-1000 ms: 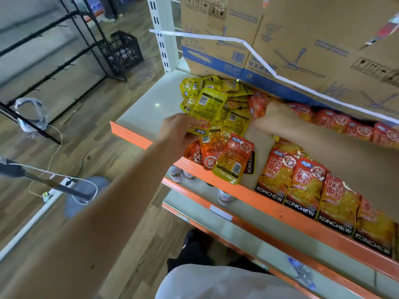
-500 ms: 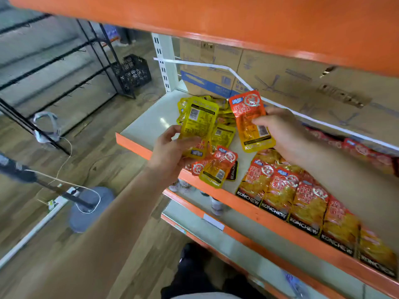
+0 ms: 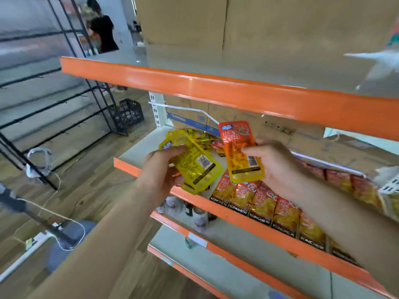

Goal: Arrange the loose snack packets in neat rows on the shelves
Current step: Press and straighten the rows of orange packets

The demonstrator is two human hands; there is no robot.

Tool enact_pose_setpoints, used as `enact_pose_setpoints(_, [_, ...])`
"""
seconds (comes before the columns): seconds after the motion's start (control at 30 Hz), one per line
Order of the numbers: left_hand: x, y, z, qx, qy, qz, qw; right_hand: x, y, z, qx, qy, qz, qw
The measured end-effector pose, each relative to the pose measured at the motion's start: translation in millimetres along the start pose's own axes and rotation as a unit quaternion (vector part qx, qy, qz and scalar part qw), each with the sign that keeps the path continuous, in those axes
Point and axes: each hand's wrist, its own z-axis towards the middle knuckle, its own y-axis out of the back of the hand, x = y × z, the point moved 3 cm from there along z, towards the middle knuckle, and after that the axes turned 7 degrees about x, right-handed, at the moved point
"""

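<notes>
My left hand [image 3: 160, 169] grips a yellow snack packet [image 3: 192, 160], held tilted above the front edge of the middle shelf [image 3: 138, 169]. My right hand [image 3: 274, 162] pinches an orange-red packet [image 3: 239, 152] upright beside it. Behind both packets lies a loose heap of yellow and red packets [image 3: 205, 139] on the shelf. A neat row of orange KONCHEW packets [image 3: 265, 203] runs along the shelf's front lip to the right, partly hidden under my right forearm.
An orange-edged upper shelf [image 3: 216, 87] carries cardboard boxes [image 3: 237, 22]. Bottles [image 3: 198, 216] stand on the lower shelf. A black crate [image 3: 127, 114] and black wire racks [image 3: 54, 104] stand left on the wooden floor. A person [image 3: 103, 33] stands far back.
Both hands lifted their packets up off the shelf and nearer to me. The yellow packet turned slanted in my left hand. The view tilted upward, showing the upper shelf.
</notes>
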Motion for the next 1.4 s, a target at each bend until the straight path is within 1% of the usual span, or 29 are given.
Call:
enact_pose_setpoints(0.07, [-2,-16,-26,0.012,-0.008,0.012,1.000,6,-3,-34,0.003,0.010,0.003,1.000])
enact_pose_setpoints(0.13, [-1,-30,-46,0.032,0.001,0.016,0.999,8,-5,-60,0.001,0.008,0.008,1.000])
enact_pose_setpoints(0.23, [8,-54,-82,0.079,0.014,0.004,0.997,7,0,-107,-0.016,-0.001,0.000,1.000])
enact_pose_setpoints(0.37, [20,-88,-125,0.133,0.030,0.034,0.990,8,25,-165,-0.050,-0.001,0.025,0.998])
enact_pose_setpoints(0.53, [30,-147,-164,0.175,0.017,0.062,0.982,11,79,-235,-0.090,0.023,0.047,0.995])
enact_pose_setpoints(0.8, [66,-279,-216,0.248,0.040,0.064,0.966,15,187,-337,-0.211,0.045,0.075,0.974])
enact_pose_setpoints(0.93, [94,-349,-245,0.278,0.061,0.056,0.957,17,244,-389,-0.252,0.040,0.076,0.964])
enact_pose_setpoints(1.03, [116,-398,-267,0.299,0.068,0.044,0.951,14,283,-423,-0.269,0.047,0.086,0.958])
enact_pose_setpoints(1.17, [142,-451,-291,0.304,0.080,0.035,0.949,10,328,-462,-0.279,0.059,0.093,0.954])
enact_pose_setpoints(1.3, [160,-493,-309,0.311,0.082,0.030,0.947,9,362,-490,-0.273,0.077,0.118,0.952])
enact_pose_setpoints(1.4, [170,-516,-320,0.313,0.104,0.018,0.944,8,380,-504,-0.274,0.082,0.133,0.949])
